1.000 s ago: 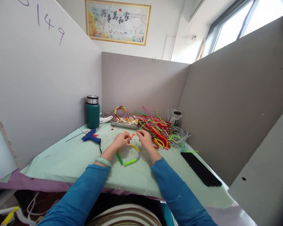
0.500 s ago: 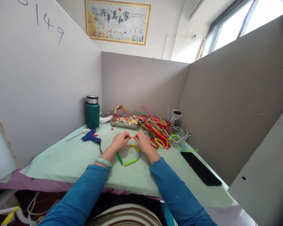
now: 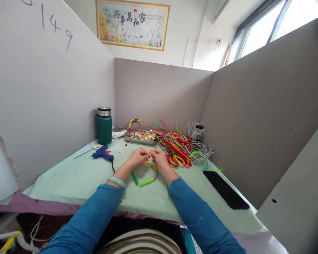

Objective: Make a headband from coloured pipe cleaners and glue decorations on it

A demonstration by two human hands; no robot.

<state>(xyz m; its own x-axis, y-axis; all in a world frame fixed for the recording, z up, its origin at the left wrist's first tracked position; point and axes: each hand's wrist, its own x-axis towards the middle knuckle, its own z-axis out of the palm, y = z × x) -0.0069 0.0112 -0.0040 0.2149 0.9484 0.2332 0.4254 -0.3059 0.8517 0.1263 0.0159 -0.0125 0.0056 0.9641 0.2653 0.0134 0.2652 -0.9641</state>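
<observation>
Both hands meet over the middle of the table, their fingertips closed on a small orange pipe cleaner (image 3: 149, 153). My left hand (image 3: 136, 158) pinches it from the left, and my right hand (image 3: 159, 158) from the right. More of the orange strand shows just beneath the left fingers. Below the hands lies a headband (image 3: 147, 181) wrapped in bands of green, yellow and purple, its two ends pointing toward me. My hands partly cover its far side.
A blue glue gun (image 3: 103, 152) lies at left, with a green bottle (image 3: 104, 126) behind. At the back stand a metal tray (image 3: 141, 141) of small pieces and a wrapped ring (image 3: 135, 121). A heap of pipe cleaners (image 3: 175, 143), yellow-handled scissors (image 3: 180, 160) and a black strip (image 3: 226, 189) are right.
The fingertips have drawn closer together, and the orange pipe cleaner, stretched between them before, now looks bent. The headband has stayed in place.
</observation>
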